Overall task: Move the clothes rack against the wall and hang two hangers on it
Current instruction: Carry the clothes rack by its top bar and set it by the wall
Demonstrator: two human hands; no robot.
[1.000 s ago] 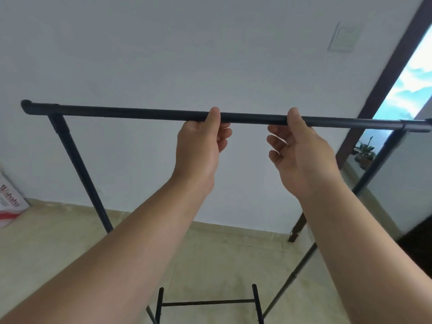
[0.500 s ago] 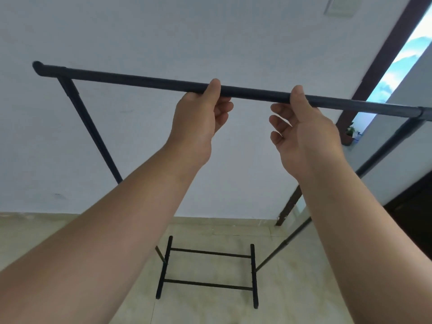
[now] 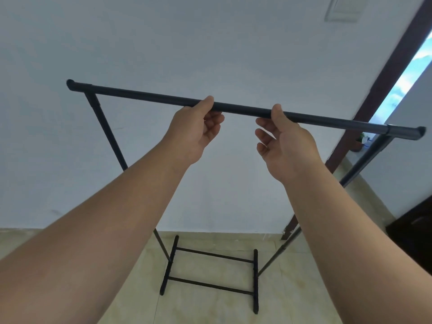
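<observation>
The black clothes rack has its top bar [image 3: 145, 95] slanting across the middle of the view, close to the white wall [image 3: 210, 43]. Its base frame [image 3: 210, 285] stands on the tiled floor near the foot of the wall. My left hand [image 3: 194, 129] holds the bar near its middle, thumb on the near side and lower fingers curled beneath. My right hand [image 3: 285, 141] holds the bar just to the right, thumb against it and lower fingers loosely spread under it. No hangers are in view.
A brown door frame [image 3: 385, 73] runs up the right side, with a bright opening and a small potted plant [image 3: 360, 141] behind the rack's right post. Dark furniture [image 3: 416, 230] sits at the right edge. A wall plate [image 3: 341, 8] is at the top right.
The rack has moved away from me toward the wall, and its whole base and right end now show. Both hands stayed on the bar; the box at the left has left the view.
</observation>
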